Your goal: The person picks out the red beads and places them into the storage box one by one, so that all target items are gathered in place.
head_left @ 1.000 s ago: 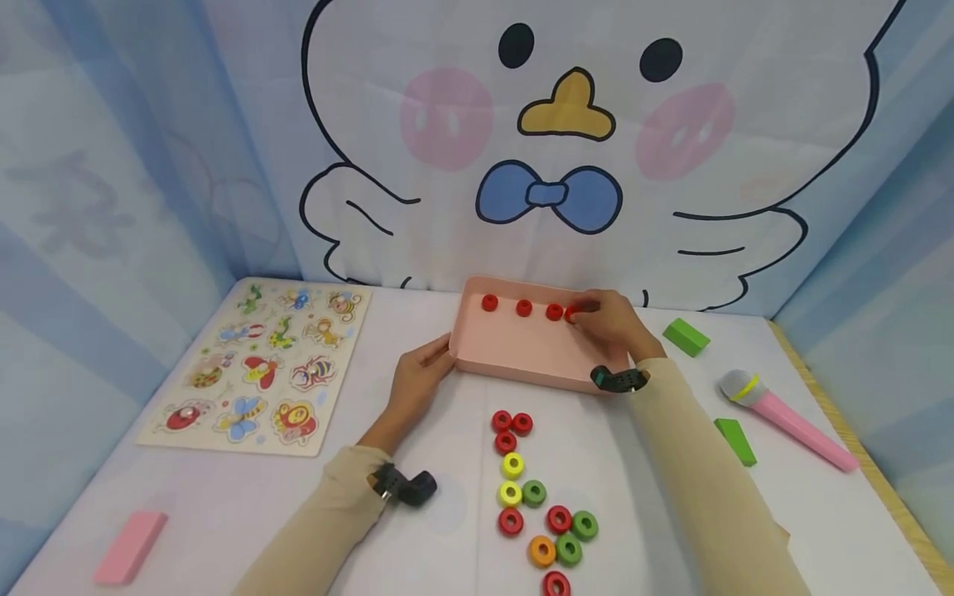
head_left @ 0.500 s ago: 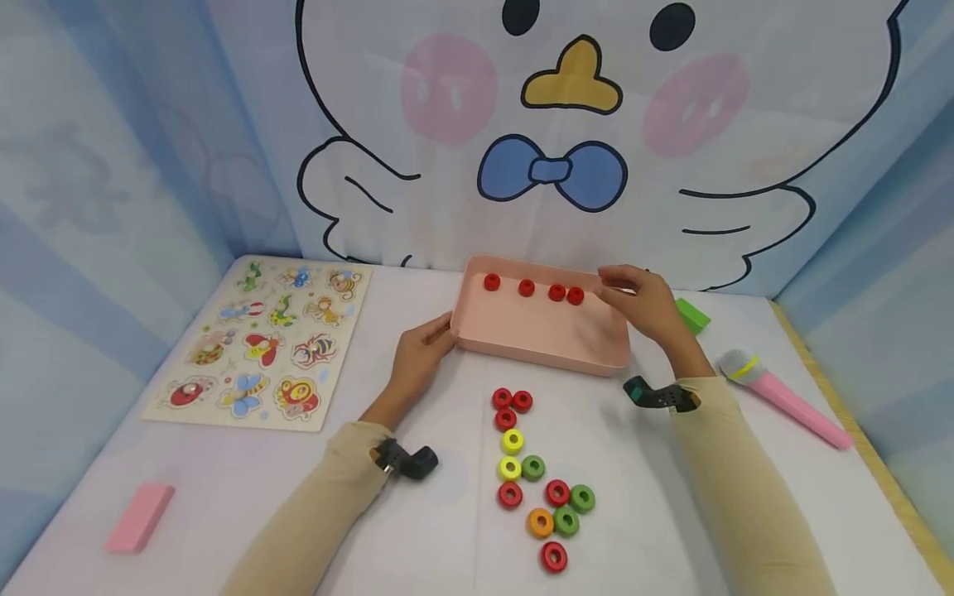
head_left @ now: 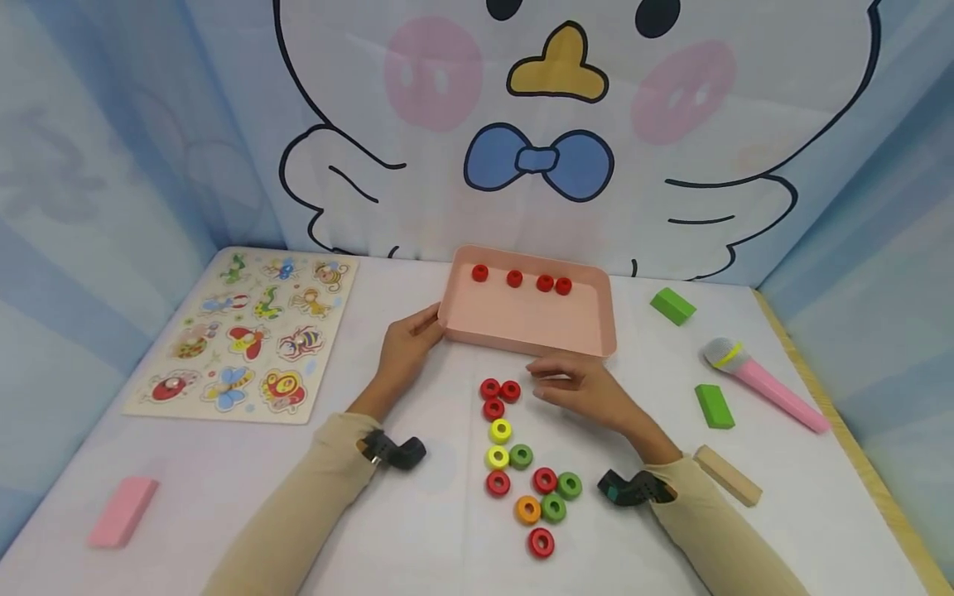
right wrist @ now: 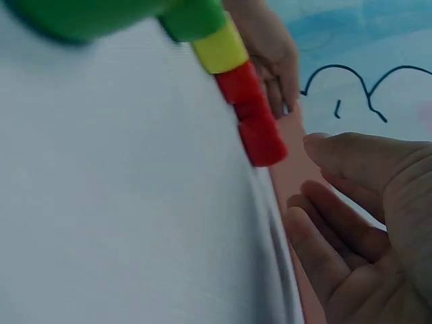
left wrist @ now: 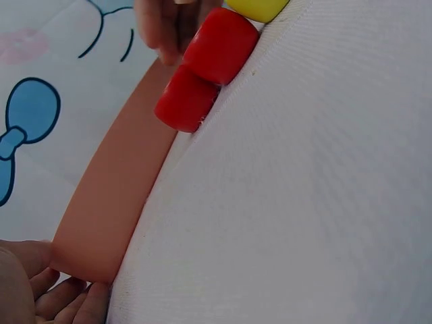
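Observation:
A shallow pink tray (head_left: 522, 319) stands at the back of the white table, with several red beads (head_left: 515, 279) in a row along its far side. My left hand (head_left: 406, 348) holds the tray's left front corner; in the left wrist view its thumb and fingers (left wrist: 61, 297) are at that corner. In front of the tray, my right hand (head_left: 585, 389) hovers with loosely bent fingers and nothing between them. Just left of its fingertips lie red ring beads (head_left: 493, 409), followed toward me by yellow beads (head_left: 497, 457), green beads (head_left: 553, 507) and an orange bead (head_left: 527, 510).
An insect puzzle board (head_left: 242, 339) lies at the left, a pink block (head_left: 123, 511) nearer me. To the right are green blocks (head_left: 673, 306), a pink toy microphone (head_left: 768, 385) and a wooden block (head_left: 727, 475) beside the right sleeve. A printed curtain (head_left: 537, 207) rises behind the tray.
My right hand let go of a red bead at the right end of the tray's row, then moved back toward me to the loose beads. The left hand stays on the tray.

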`<state>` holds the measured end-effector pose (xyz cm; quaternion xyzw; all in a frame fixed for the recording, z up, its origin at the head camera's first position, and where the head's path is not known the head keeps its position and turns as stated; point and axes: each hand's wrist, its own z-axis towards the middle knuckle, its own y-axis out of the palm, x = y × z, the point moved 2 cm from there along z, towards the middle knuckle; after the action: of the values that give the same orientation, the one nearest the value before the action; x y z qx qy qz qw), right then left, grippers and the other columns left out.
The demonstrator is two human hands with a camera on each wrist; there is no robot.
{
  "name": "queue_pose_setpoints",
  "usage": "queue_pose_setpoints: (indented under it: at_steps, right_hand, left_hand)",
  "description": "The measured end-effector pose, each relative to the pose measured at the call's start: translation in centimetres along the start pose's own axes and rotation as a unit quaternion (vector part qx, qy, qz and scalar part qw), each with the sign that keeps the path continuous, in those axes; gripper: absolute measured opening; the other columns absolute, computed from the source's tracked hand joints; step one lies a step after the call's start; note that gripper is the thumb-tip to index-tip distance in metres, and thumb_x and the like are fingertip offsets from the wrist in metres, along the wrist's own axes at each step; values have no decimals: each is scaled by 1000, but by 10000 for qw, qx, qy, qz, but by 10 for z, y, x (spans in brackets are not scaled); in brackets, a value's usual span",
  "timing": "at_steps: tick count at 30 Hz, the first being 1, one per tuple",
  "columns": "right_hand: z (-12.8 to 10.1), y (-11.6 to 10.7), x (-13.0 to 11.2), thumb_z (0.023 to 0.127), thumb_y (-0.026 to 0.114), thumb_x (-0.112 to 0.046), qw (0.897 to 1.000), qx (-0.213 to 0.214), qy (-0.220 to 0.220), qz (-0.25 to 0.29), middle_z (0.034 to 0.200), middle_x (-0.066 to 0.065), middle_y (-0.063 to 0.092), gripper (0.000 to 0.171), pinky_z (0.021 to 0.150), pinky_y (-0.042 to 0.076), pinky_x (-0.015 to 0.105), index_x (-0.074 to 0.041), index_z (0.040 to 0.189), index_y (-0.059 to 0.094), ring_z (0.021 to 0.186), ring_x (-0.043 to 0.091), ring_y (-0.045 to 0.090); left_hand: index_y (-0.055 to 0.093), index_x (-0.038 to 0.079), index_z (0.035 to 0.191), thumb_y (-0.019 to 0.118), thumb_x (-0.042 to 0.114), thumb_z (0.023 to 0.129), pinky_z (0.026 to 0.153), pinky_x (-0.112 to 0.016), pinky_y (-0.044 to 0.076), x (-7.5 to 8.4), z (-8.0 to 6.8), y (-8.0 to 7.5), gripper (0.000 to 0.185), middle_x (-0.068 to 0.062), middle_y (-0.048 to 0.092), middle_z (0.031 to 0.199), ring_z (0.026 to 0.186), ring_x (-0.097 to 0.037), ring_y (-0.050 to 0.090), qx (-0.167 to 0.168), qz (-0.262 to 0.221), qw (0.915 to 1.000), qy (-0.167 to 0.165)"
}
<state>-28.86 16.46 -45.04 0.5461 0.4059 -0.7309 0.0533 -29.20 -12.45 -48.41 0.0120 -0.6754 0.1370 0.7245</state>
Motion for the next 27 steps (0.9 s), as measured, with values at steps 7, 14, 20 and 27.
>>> queue_pose_setpoints:
  at_steps: [7,14,20,27]
  right_hand:
    - [0,28,9,88,75,-10,9997,25,-134,179,127,7,60,43,95,51,29,-4,128,63,117,23,59]
    - [-1,39,15,89,74,-12,9994,271,-220,73,120,-1,63,34,95,51,26,-12,123,68,110,15,61]
    - [0,40,15,88,73,-5,9988,438,-197,-77,118,3,64,33,96,51,30,-8,120,69,108,18,62]
    - [0,37,10,90,71,-6,9991,372,-57,-173,119,4,64,32,97,51,29,-7,122,68,109,19,61]
  left_hand:
    - [58,6,137,64,20,96,105,-29,42,-2,-2,0,43,-8,59,135,129,-17,50,-63,-91,9999,-27]
    - [58,6,137,64,20,97,106,-29,42,-2,-5,0,43,-8,58,136,129,-18,50,1,9,10000,-38]
    - [58,3,135,65,15,96,103,-29,45,-2,-2,0,42,-11,59,134,126,-20,53,-11,-251,9996,103]
    - [57,1,136,65,14,96,102,-29,46,4,-3,0,42,-14,57,135,126,-22,53,-87,-437,9989,124]
